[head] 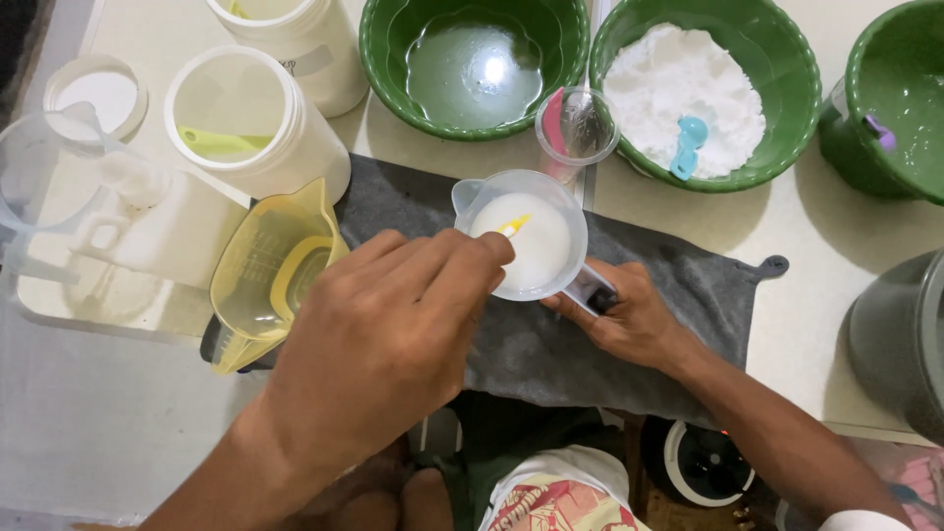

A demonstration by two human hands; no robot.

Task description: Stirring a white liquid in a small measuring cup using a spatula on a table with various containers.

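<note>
Tipping looks like the big risk: the clear measuring cup (531, 241) of white liquid sits on a soft grey towel (678, 295), so hard stirring could slop it over. Left hand (383, 334) is pinched shut on a yellow stirrer (512, 226); right hand (629, 315) is curled around the cup's handle. Green bowl of white powder (777, 118) sits beyond.
</note>
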